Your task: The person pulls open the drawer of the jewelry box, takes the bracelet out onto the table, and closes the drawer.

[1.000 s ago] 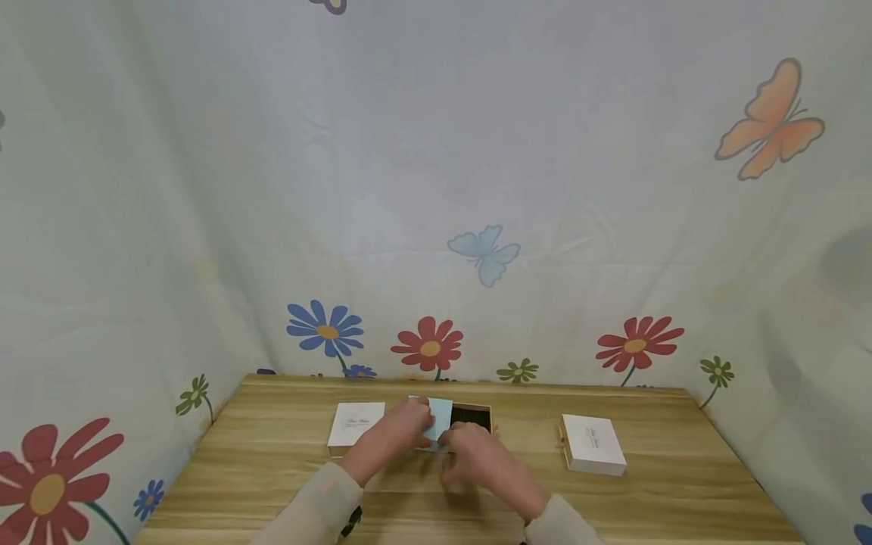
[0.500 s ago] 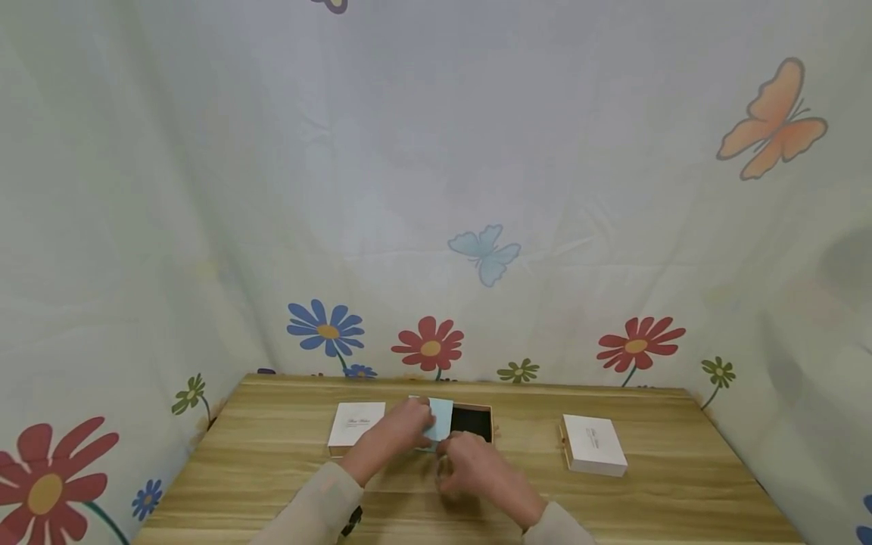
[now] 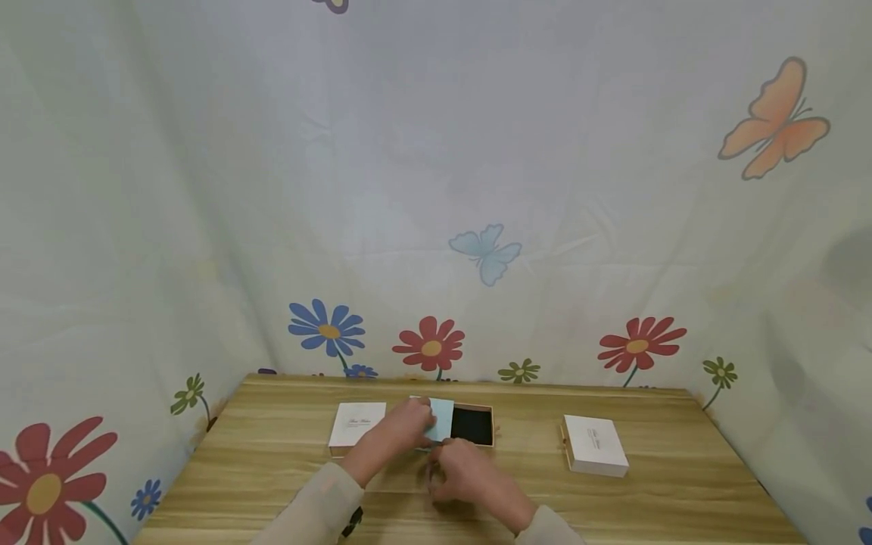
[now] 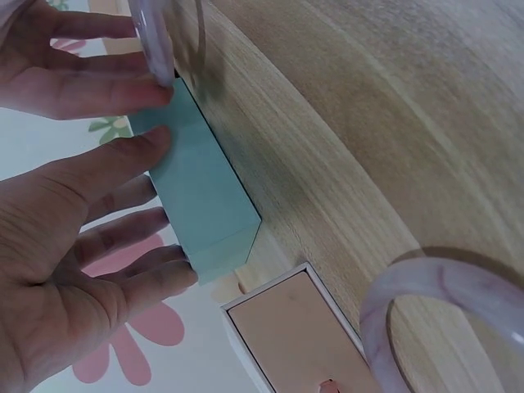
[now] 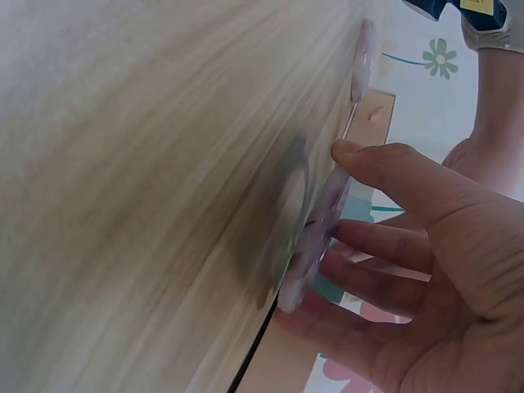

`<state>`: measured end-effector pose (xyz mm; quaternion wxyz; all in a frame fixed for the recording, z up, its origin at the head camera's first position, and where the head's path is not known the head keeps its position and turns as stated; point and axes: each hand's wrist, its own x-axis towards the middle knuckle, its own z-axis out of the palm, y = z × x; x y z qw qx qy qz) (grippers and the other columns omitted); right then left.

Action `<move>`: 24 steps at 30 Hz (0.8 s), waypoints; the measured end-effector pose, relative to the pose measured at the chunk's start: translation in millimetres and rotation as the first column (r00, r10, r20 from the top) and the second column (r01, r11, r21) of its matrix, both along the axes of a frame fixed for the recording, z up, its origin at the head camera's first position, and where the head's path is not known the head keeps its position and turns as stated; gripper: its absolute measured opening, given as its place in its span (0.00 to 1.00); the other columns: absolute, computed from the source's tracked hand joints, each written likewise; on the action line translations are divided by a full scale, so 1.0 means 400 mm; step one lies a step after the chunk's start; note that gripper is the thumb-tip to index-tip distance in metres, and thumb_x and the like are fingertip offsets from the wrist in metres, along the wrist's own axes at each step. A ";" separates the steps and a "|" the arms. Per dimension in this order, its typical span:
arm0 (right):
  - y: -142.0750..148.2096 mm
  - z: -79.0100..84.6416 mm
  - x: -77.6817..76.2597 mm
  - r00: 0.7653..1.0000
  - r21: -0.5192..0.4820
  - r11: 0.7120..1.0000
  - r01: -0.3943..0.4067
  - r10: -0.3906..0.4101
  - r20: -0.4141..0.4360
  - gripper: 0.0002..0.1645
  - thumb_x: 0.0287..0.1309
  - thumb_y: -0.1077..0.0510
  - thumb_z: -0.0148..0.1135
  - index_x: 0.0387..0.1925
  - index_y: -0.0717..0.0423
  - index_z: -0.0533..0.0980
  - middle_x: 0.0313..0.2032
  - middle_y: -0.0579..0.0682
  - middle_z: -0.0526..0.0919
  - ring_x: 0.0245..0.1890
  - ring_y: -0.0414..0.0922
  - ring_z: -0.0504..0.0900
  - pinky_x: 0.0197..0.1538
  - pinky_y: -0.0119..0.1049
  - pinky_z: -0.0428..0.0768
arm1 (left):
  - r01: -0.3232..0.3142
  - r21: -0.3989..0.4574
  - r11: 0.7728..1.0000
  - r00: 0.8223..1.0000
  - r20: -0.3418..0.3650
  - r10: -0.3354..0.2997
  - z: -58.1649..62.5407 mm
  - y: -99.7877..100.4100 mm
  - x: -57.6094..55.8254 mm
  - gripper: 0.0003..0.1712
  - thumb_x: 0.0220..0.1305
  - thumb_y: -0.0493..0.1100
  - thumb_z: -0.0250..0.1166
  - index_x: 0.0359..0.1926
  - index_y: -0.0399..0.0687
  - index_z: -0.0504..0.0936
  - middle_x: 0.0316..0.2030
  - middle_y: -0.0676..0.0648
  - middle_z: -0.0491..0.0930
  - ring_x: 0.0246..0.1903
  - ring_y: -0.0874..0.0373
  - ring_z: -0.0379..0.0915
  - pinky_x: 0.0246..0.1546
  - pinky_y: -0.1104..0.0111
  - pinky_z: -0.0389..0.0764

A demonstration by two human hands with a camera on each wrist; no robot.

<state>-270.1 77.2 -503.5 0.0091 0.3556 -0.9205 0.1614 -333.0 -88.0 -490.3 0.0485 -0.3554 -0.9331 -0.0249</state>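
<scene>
A light-blue drawer box [image 3: 441, 420] lies at the back of the table, its black-lined drawer [image 3: 472, 426] slid out to the right. My left hand [image 3: 406, 424] grips the box's left part, thumb on the front side, as the left wrist view shows with the blue sleeve [image 4: 205, 192]. Just in front of the box, my right hand [image 3: 466, 477] holds a pale pink-white bangle [image 5: 313, 246] on edge between thumb and fingers, close over the table. A second bangle [image 4: 442, 282] lies on the table near my left wrist; my left arm hides it from the head view.
A white box [image 3: 357, 424] with small print stands left of the blue one, partly behind my left hand. Farther right is another white box [image 3: 596, 445], turned at an angle. A flower-printed curtain [image 3: 518, 318] hangs behind the wooden table [image 3: 654, 484].
My right hand has shifted slightly left and toward me with the bangle, uncovering more of the black drawer. My left hand stays on the blue box.
</scene>
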 end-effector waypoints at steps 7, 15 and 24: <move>-0.005 -0.001 0.001 1.000 0.015 1.000 0.016 -0.016 -0.003 0.20 0.40 0.47 0.84 0.35 0.49 0.84 0.29 0.38 0.81 0.28 0.32 0.73 0.34 0.27 0.74 | -0.012 -0.012 1.000 1.000 0.008 0.012 0.000 0.000 0.000 0.12 0.52 0.47 0.81 0.33 0.45 0.90 0.33 0.48 0.78 0.29 0.61 0.69 0.32 0.72 0.76; -0.013 0.003 0.003 0.999 0.035 0.999 0.026 -0.026 -0.023 0.23 0.40 0.47 0.84 0.36 0.52 0.84 0.30 0.40 0.83 0.29 0.34 0.74 0.35 0.29 0.76 | -0.035 -0.012 0.999 0.999 0.036 0.035 0.002 0.003 0.000 0.13 0.52 0.47 0.81 0.35 0.45 0.91 0.34 0.48 0.78 0.29 0.62 0.68 0.32 0.73 0.74; -0.014 -0.004 0.000 1.000 0.044 0.999 0.018 -0.017 -0.018 0.24 0.42 0.45 0.83 0.37 0.52 0.84 0.32 0.41 0.83 0.31 0.35 0.77 0.36 0.30 0.77 | -0.025 -0.031 0.999 0.999 0.023 0.026 0.000 0.001 -0.004 0.13 0.53 0.48 0.81 0.35 0.45 0.91 0.33 0.48 0.78 0.29 0.61 0.69 0.32 0.73 0.75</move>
